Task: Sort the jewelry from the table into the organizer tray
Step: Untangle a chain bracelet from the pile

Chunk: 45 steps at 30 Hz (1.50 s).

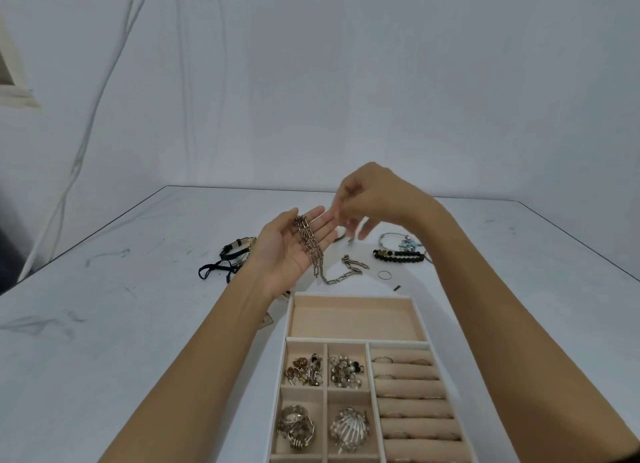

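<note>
Silver link chain (309,244) being gathered: draped over upturned, flat left hand (294,251), tail trailing onto table (138,289) beneath. Right hand (367,199) blurred at left fingertips; grip indeterminable. Next, likely: chain being lowered into organizer tray (353,294) compartment nearest hands.

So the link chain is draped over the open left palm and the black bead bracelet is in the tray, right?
No: the head view shows the black bead bracelet on the table, beyond the tray. The link chain does drape over the left hand.
</note>
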{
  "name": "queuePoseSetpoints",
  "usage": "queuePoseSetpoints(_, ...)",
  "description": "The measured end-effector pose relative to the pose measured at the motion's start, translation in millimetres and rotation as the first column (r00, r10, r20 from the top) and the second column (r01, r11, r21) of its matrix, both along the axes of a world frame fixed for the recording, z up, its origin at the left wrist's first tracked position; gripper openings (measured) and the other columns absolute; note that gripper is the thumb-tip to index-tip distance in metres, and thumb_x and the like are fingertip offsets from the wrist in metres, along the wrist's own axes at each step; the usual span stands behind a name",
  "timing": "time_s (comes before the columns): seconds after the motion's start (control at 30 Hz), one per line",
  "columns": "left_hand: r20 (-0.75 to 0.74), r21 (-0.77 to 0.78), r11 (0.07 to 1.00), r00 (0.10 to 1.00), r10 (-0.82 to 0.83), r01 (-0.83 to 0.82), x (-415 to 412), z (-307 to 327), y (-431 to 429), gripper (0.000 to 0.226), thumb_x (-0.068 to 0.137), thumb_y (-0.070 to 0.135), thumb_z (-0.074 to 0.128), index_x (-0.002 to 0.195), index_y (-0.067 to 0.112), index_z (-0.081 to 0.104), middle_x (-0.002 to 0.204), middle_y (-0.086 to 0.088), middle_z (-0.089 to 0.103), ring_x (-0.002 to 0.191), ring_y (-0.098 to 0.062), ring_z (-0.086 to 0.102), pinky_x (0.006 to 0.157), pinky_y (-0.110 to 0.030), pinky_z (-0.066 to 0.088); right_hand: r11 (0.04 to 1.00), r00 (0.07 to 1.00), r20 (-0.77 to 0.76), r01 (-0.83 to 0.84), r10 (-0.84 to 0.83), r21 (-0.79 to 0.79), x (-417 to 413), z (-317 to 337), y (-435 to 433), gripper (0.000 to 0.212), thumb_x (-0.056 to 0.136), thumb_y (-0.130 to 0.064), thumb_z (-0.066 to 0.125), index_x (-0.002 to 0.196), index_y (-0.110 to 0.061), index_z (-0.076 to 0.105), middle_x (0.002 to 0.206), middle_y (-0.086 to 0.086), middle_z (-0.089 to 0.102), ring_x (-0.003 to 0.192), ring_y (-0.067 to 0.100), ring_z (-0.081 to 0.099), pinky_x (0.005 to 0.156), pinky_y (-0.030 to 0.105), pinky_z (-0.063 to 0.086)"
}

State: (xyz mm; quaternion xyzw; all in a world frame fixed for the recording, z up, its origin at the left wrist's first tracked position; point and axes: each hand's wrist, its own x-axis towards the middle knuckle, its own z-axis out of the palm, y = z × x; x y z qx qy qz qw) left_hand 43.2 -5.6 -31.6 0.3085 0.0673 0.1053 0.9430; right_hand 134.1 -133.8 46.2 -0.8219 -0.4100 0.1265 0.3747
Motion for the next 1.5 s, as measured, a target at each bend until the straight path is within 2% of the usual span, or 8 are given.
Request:
queuePoseSetpoints(0.2, -0.002, 0.01, 1.0, 1.0, 0.027, -0.027, -2.2, 1.7, 1.6, 0.044, 0.099, 0.024, 0.041, 0.129, -0.008, 0.05, 0.125, -0.026, 0.061, 0.117, -0.035, 0.059, 0.101, -0.044, 0.045, 0.873, 0.984, 0.057, -0.122, 0.168, -0.472, 26.0, -41.3, -5.3, 0.032, 0.076, -0.007, 0.076, 0.104, -0.022, 0.074, 0.086, 0.005, 0.068, 0.073, 0.014, 0.058, 0.063, 0.025, 0.047)
queuePoseSetpoints(0.43, 0.06, -0.034, 0.998, 0.997, 0.048, -0.046, -4.3, 4.0, 5.9, 0.044, 0.098, 0.025, 0.042, 0.125, -0.009, 0.052, 0.124, -0.026, 0.061, 0.116, -0.036, 0.059, 0.104, -0.044, 0.042, 0.908, 0.964, 0.021, -0.242, 0.265, -0.342, 33.2, -68.7, 1.3, 0.016, 0.075, -0.019, 0.08, 0.088, -0.026, 0.076, 0.065, -0.009, 0.06, 0.057, -0.002, 0.049, 0.07, 0.022, 0.041)
queuePoseSetpoints(0.57, 0.092, -0.051, 0.996, 0.993, 0.078, -0.073, -3.8, 3.8, 10.6, 0.043, 0.098, 0.024, 0.043, 0.124, -0.008, 0.053, 0.123, -0.024, 0.062, 0.111, -0.034, 0.063, 0.099, -0.045, 0.048, 0.879, 0.947, -0.022, -0.307, 0.321, -0.364, 33.6, -65.8, -6.0, 0.008, 0.084, -0.016, 0.071, 0.091, -0.019, 0.073, 0.082, -0.007, 0.066, 0.063, -0.007, 0.052, 0.074, 0.017, 0.041)
queuePoseSetpoints(0.77, 0.146, -0.089, 0.99, 0.981, 0.125, -0.113, -3.8, 3.2, 14.7, 0.039, 0.099, 0.023, 0.04, 0.123, -0.006, 0.054, 0.117, -0.022, 0.066, 0.111, -0.032, 0.064, 0.099, -0.044, 0.048, 0.892, 0.911, -0.166, -0.406, 0.378, -0.198, 38.4, -54.1, -21.8, 0.01, 0.094, -0.013, 0.058, 0.092, -0.016, 0.067, 0.112, 0.004, 0.071, 0.112, 0.024, 0.06, 0.093, 0.035, 0.044)
queuePoseSetpoints(0.9, 0.155, -0.087, 0.99, 0.98, 0.127, -0.115, -4.1, 2.9, 14.4, 0.039, 0.099, 0.023, 0.041, 0.122, -0.006, 0.054, 0.117, -0.021, 0.066, 0.112, -0.032, 0.063, 0.098, -0.047, 0.048, 0.872, 0.818, -0.345, -0.489, 0.46, 0.001, 33.7, -47.4, -22.9, 0.009, 0.096, -0.01, 0.053, 0.093, -0.012, 0.061, 0.098, 0.011, 0.073, 0.104, 0.028, 0.065, 0.102, 0.037, 0.044)
queuePoseSetpoints(1.1, 0.103, 0.057, 0.991, 0.988, 0.114, -0.121, -4.3, 2.6, 11.2, 0.041, 0.099, 0.025, 0.042, 0.124, -0.005, 0.053, 0.121, -0.023, 0.064, 0.112, -0.033, 0.063, 0.101, -0.044, 0.047, 0.897, 0.875, -0.261, -0.438, 0.408, -0.067, 17.3, -30.1, -14.7, 0.017, 0.093, -0.013, 0.061, 0.105, -0.001, 0.065, 0.061, 0.002, 0.053, 0.05, 0.015, 0.049, 0.069, 0.034, 0.055)
queuePoseSetpoints(1.27, -0.006, 0.264, 0.962, 0.997, 0.071, -0.067, -4.2, 2.6, 3.0, 0.045, 0.098, 0.03, 0.043, 0.124, -0.005, 0.053, 0.124, -0.024, 0.061, 0.104, -0.033, 0.062, 0.092, -0.039, 0.051, 0.931, 0.937, -0.043, -0.35, 0.347, -0.105, 4.8, -20.1, -3.3, 0.011, 0.088, -0.015, 0.067, 0.095, -0.009, 0.073, 0.064, 0.01, 0.06, 0.053, 0.017, 0.044, 0.047, 0.022, 0.033)
queuePoseSetpoints(1.5, -0.105, 0.376, 0.925, 0.994, -0.025, 0.062, -0.8, -0.8, -15.9, 0.046, 0.101, 0.034, 0.04, 0.112, -0.007, 0.059, 0.099, -0.024, 0.07, 0.095, -0.034, 0.069, 0.091, -0.043, 0.054, 0.965, 0.953, 0.188, -0.207, 0.236, -0.164, 0.1, -14.6, 5.7, 0.005, 0.077, -0.009, 0.073, 0.076, -0.011, 0.069, 0.052, -0.004, 0.06, 0.042, 0.004, 0.05, 0.047, 0.017, 0.04)
